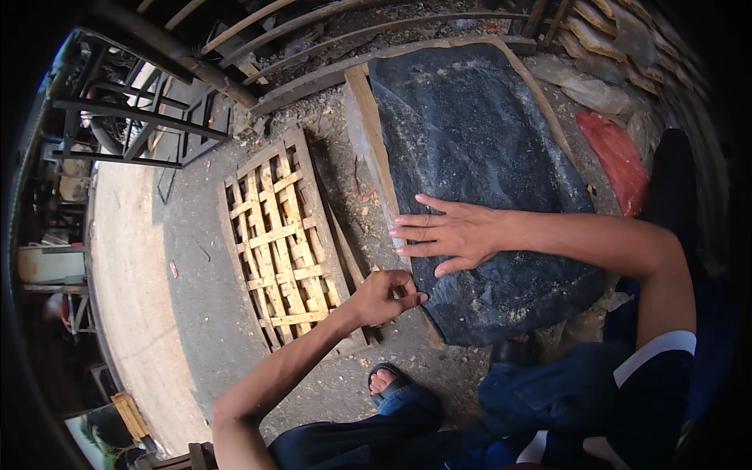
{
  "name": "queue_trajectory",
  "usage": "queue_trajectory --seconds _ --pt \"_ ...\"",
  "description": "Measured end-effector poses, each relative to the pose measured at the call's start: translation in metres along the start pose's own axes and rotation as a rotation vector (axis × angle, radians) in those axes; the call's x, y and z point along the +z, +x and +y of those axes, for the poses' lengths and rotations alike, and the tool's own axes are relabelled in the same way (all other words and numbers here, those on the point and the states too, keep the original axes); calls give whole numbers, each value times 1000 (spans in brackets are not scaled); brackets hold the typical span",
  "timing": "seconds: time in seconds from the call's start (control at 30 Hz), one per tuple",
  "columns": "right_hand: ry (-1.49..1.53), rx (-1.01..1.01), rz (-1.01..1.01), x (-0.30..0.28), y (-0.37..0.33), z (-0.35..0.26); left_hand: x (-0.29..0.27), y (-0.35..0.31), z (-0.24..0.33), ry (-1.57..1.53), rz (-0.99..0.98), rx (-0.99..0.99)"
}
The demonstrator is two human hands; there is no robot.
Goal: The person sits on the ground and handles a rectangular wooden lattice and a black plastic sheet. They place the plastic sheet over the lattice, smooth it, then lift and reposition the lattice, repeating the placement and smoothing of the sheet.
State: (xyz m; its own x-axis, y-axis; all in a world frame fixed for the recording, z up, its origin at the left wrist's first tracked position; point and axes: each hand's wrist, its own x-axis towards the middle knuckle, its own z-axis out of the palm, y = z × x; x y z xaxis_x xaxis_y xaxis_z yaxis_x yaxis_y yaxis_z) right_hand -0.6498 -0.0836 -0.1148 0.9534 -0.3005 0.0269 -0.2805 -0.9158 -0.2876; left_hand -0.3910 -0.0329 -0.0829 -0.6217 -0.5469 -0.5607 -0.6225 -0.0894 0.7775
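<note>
A dark blue-black cloth (486, 133), dusted with pale specks and creased, lies over a wooden-framed board or stack (365, 94) in front of me. My right hand (458, 235) rests flat on the cloth near its left edge, palm down with fingers spread. Closer to me, my left hand (388, 298) is closed at the cloth's near left corner, thumb and forefinger pinching its edge. What lies beneath the cloth is mostly hidden; only strips of wood show along its sides.
Left of the cloth, a wooden frame with woven slats (278, 235) lies on the concrete floor (188, 258). A red plastic sheet (615, 160) is at the right, near stacked pale pieces (607, 39). Black metal frames (141, 117) stand far left; a slatted wooden barrier (313, 43) runs behind.
</note>
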Motion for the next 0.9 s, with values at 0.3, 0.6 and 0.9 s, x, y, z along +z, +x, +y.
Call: queue_trajectory --seconds 0.3,0.6,0.9 --pt "-419 1255 139 -98 -50 170 7 -5 -12 122 95 96" --pt "-38 339 -79 -4 -75 -70 10 -2 -10 148 84 29" --pt "-435 1473 124 -30 -271 -1 13 2 -5 181 100 96"
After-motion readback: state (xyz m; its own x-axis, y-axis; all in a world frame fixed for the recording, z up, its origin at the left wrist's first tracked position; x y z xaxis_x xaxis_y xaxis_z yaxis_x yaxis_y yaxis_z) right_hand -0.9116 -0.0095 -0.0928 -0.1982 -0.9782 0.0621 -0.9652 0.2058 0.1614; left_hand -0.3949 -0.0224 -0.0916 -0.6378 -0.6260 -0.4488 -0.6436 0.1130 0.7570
